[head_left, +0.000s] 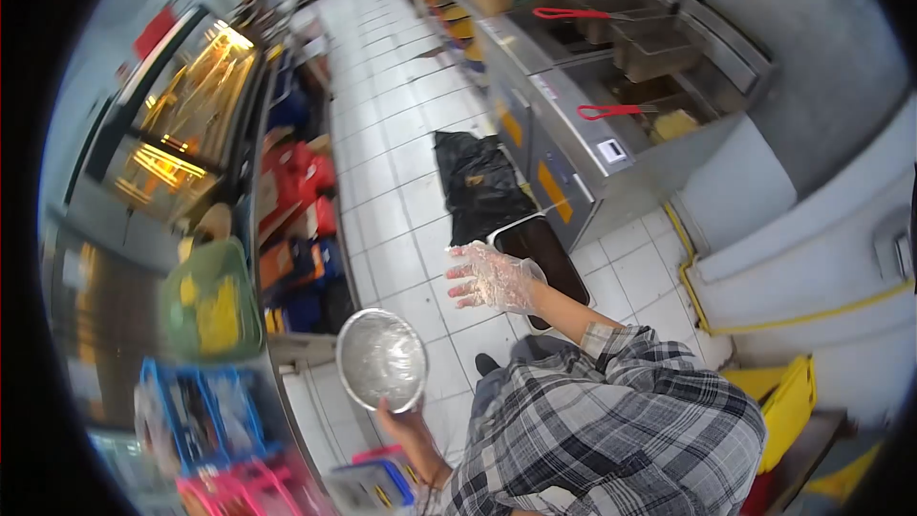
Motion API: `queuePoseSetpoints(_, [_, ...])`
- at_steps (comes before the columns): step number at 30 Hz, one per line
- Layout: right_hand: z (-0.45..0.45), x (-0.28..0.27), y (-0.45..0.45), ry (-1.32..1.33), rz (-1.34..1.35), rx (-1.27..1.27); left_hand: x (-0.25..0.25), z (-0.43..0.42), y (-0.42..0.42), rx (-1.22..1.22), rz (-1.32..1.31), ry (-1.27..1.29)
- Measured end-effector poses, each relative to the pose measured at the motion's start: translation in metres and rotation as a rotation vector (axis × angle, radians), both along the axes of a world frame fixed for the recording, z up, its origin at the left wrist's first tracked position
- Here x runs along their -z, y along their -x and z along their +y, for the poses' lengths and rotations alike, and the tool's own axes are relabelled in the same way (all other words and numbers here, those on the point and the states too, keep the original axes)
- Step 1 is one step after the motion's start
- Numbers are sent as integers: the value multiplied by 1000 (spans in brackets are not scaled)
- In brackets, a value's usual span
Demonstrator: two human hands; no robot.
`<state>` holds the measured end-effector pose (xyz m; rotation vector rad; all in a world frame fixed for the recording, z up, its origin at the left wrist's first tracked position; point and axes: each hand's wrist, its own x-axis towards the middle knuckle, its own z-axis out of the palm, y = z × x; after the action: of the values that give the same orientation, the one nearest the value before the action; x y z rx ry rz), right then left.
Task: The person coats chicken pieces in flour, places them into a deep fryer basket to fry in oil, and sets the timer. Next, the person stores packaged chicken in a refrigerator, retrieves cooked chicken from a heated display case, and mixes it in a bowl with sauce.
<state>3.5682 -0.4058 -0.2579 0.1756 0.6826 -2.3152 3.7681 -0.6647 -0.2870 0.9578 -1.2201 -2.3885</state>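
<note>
A round metal bowl [382,360] is held out over the tiled floor by my left hand [411,432], whose fingers grip its lower rim. The bowl's inside looks grey and shiny, with no contents that I can make out. My right hand [494,277] wears a clear plastic glove with whitish bits on it. Its fingers are spread and point left, and it holds nothing. It is to the upper right of the bowl, apart from it, above the end of a dark tray [546,258] on the floor.
Fryers with red-handled baskets [659,48] stand at the upper right, a black plastic bag [480,182] on the floor beside them. Along the left are a lit display case [191,105], a green basket [212,301], a blue basket [205,416] and a pink basket [253,492]. A yellow object [788,411] is at lower right.
</note>
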Motion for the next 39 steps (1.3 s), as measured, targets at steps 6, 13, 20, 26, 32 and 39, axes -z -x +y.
queuePoseSetpoints(6, [96,-60,35,37,-56,671,-93,-54,159,284,5,164])
queuePoseSetpoints(13, [182,-42,40,7,55,1325,-54,-31,284,477,99,60])
queuePoseSetpoints(20, [116,-46,91,16,250,836,-35,32,345,919,166,189])
queuePoseSetpoints(26, [80,-38,72,-374,100,1033,-76,120,393,1477,190,290])
queuePoseSetpoints(32, [64,-1,-28,-728,-278,1465,-109,215,434,2212,226,175])
queuePoseSetpoints(39, [0,15,-144,-715,-460,2254,-55,435,422,2340,55,213])
